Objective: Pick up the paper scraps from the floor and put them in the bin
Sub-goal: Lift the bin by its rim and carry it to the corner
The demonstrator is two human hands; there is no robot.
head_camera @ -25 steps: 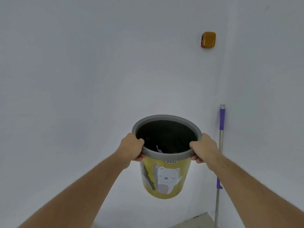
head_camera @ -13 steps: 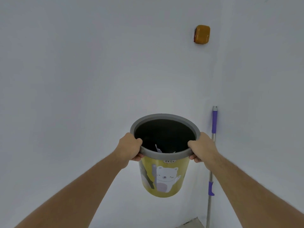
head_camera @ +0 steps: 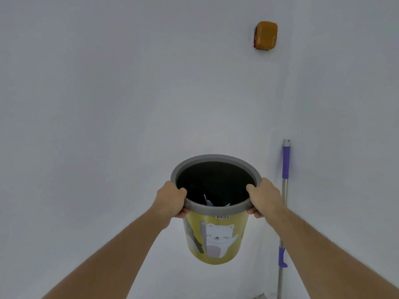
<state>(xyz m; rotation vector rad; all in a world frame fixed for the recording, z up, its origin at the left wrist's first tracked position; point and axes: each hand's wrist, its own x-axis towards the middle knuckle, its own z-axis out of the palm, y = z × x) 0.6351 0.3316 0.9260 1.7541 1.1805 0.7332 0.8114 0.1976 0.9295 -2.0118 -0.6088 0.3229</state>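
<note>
The bin (head_camera: 216,240), yellow with a white cartoon bear, a "hello" label and a grey rim, is held aloft at centre frame. Pale paper scraps (head_camera: 208,201) show inside its dark interior near the front wall. The left hand (head_camera: 171,200) is curled closed on the rim at 9 o'clock, the right hand (head_camera: 264,197) likewise at 3 o'clock. Behind stand plain white walls (head_camera: 108,104) meeting in a corner. An orange fixture (head_camera: 266,35) sits at 1 o'clock; a purple-gripped mop handle (head_camera: 285,169) leans at 3 o'clock.
</note>
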